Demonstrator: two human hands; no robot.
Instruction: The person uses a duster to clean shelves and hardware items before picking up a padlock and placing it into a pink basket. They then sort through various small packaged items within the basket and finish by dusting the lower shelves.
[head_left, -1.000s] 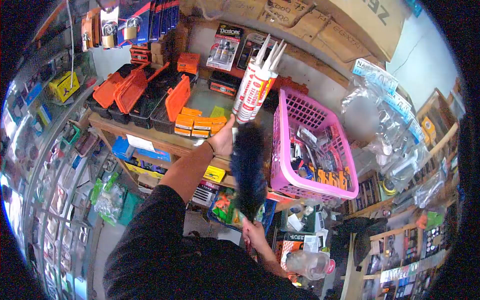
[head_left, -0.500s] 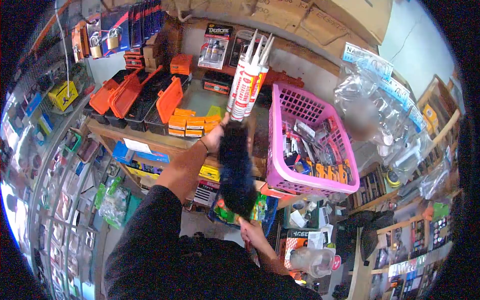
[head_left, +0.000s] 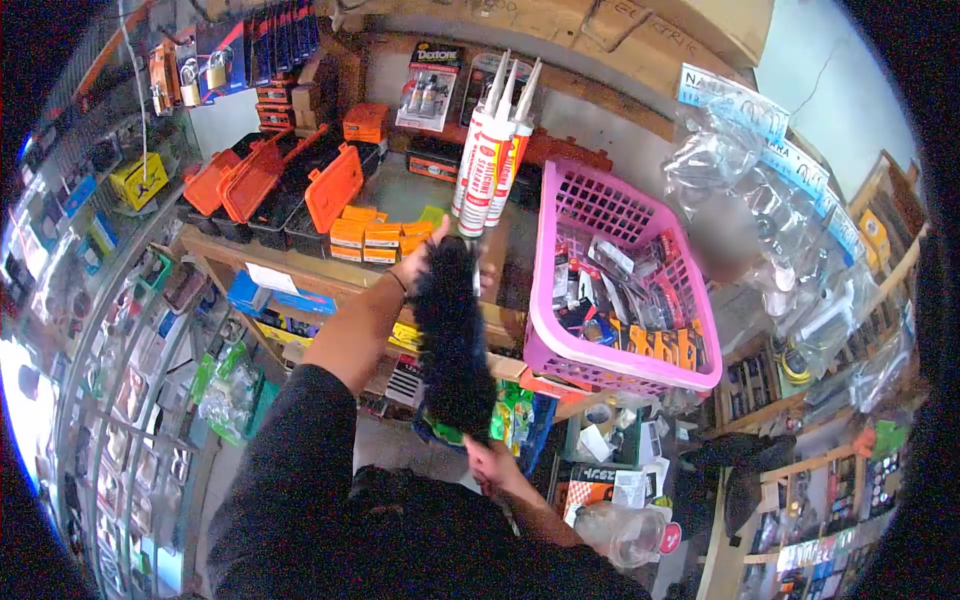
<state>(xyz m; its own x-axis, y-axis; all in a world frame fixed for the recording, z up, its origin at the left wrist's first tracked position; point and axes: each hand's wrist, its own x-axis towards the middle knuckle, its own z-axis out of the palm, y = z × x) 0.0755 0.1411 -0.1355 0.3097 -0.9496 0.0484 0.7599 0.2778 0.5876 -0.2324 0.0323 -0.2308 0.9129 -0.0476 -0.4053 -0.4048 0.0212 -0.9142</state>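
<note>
My right hand is closed around the lower end of a black fluffy duster, which stands upright in front of me. Behind the duster's top is my left hand, thumb raised and fingers apart, partly hidden by the bristles. Just above it, white and red silicone tubes with pointed nozzles stand on the shelf. Small orange and yellow boxes are stacked left of that hand. To the right, a pink basket holds packaged goods.
Black cases with orange lids line the shelf's left part. Clear plastic bags hang at the right. A clear container sits low down. Another person's dark sleeve and hand show at the lower right.
The duster and my left hand have shifted slightly left, away from the tubes. My right hand has moved slightly left too. The other person's hand now shows at the right.
</note>
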